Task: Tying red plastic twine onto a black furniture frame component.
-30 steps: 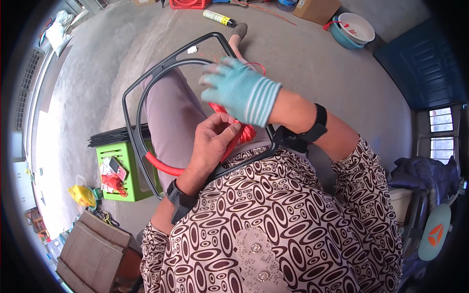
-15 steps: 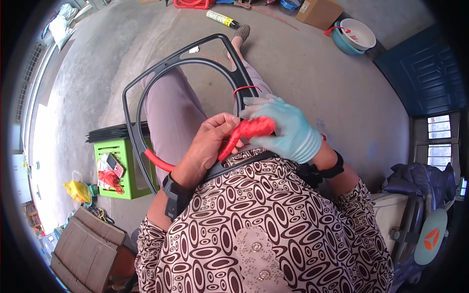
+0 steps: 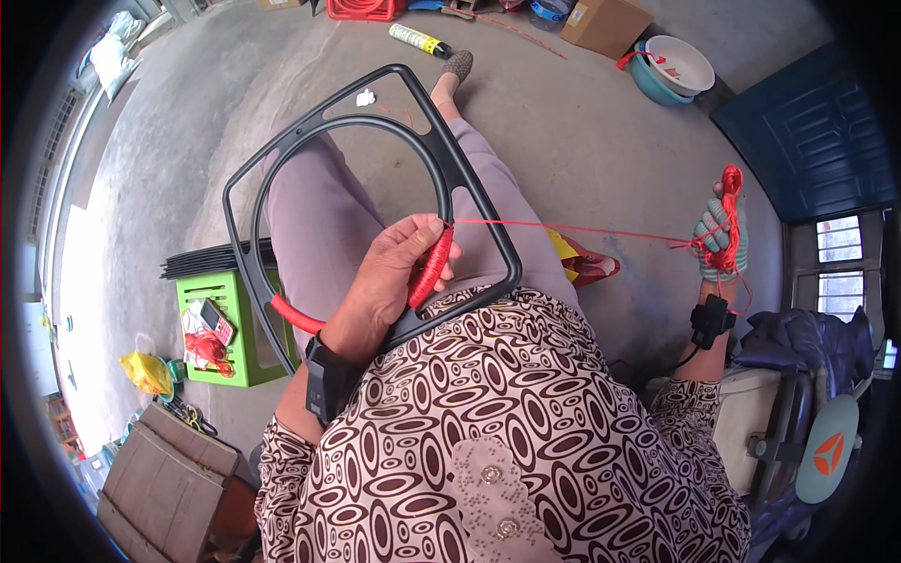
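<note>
A black plastic frame [image 3: 452, 152] with a round inner ring rests over my lap. Part of the ring is wound with red cord [image 3: 433, 268], and another red stretch [image 3: 293, 314] shows lower left. My bare left hand [image 3: 383, 274] pinches the ring at the upper end of the winding, thumb on top. Far out to the right, my right hand [image 3: 711, 233], in a pale striped glove, is closed round a looped bundle of red cord [image 3: 731, 199]. Between the two hands a single strand [image 3: 582, 228] runs straight and taut, crossing over the frame's right bar.
Left of my legs stands a green stool [image 3: 220, 361] bearing black frames [image 3: 214, 262], a phone-like device and red cord. A red and yellow item [image 3: 589, 266] lies on the floor by my right thigh. Further off are a spray can [image 3: 419, 40], basins [image 3: 679, 66] and a cardboard box [image 3: 606, 25].
My right hand has swung from beside the ring far out to the right with the cord bundle, drawing the strand straight. My left hand stays at the winding.
</note>
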`<state>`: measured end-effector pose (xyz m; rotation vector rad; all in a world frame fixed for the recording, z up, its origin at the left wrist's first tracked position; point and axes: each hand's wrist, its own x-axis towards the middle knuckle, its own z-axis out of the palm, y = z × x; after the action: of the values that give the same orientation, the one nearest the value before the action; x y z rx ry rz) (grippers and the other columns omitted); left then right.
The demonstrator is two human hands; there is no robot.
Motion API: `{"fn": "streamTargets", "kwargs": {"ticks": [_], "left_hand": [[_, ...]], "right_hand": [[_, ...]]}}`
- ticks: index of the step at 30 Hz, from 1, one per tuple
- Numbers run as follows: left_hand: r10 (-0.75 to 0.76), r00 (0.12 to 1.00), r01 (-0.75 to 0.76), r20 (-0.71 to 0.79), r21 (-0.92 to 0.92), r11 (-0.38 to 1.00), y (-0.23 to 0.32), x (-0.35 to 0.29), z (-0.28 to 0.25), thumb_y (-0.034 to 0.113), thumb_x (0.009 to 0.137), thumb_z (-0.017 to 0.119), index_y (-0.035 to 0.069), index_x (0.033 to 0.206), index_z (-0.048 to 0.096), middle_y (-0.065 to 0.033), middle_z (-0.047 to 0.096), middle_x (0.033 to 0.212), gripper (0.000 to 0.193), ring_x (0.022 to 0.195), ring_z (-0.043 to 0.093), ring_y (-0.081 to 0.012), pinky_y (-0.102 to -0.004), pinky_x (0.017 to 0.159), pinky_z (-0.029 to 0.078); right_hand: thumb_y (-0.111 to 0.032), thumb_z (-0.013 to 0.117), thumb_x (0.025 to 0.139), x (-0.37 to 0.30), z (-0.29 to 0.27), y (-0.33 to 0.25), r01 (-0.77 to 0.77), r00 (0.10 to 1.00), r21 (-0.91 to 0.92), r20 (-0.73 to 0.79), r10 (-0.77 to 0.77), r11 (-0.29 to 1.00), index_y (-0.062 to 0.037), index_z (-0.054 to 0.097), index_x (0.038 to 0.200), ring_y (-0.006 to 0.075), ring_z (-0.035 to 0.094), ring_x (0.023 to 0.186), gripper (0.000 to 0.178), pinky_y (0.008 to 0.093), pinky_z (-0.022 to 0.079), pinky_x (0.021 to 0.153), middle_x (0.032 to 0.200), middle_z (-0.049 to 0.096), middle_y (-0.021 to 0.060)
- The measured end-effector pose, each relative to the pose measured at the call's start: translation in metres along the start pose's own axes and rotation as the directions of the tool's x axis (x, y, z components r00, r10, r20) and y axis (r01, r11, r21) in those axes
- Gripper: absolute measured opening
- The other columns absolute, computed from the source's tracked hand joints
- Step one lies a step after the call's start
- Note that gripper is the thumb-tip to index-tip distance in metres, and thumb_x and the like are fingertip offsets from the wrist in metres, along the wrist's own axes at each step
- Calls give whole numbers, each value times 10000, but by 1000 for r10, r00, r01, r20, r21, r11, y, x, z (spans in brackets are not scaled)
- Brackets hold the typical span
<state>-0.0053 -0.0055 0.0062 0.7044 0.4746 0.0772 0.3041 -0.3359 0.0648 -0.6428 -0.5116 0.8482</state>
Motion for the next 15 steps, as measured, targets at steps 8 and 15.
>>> {"fn": "streamTargets", "kwargs": {"ticks": [8,15], "left_hand": [[17,997,-14,-78,41,999,0,2,5,203,923,549,62,939,541,-132,650,753,142,522,599,-159,-255,455,494],[162,978,-129,-129,233,964,-10,1,3,115,872,624,29,872,608,-73,635,891,87,732,617,-129,-225,632,503]], "right_hand": [[-322,619,878,61,-9,33,-201,644,-433,-734,-214,879,-5,548,1142,120,566,608,419,248,473,496,777,577,27],[-94,624,737,125,135,151,292,931,-930,330,-158,-225,-107,547,1136,277,626,817,407,353,517,750,984,619,113]]}}
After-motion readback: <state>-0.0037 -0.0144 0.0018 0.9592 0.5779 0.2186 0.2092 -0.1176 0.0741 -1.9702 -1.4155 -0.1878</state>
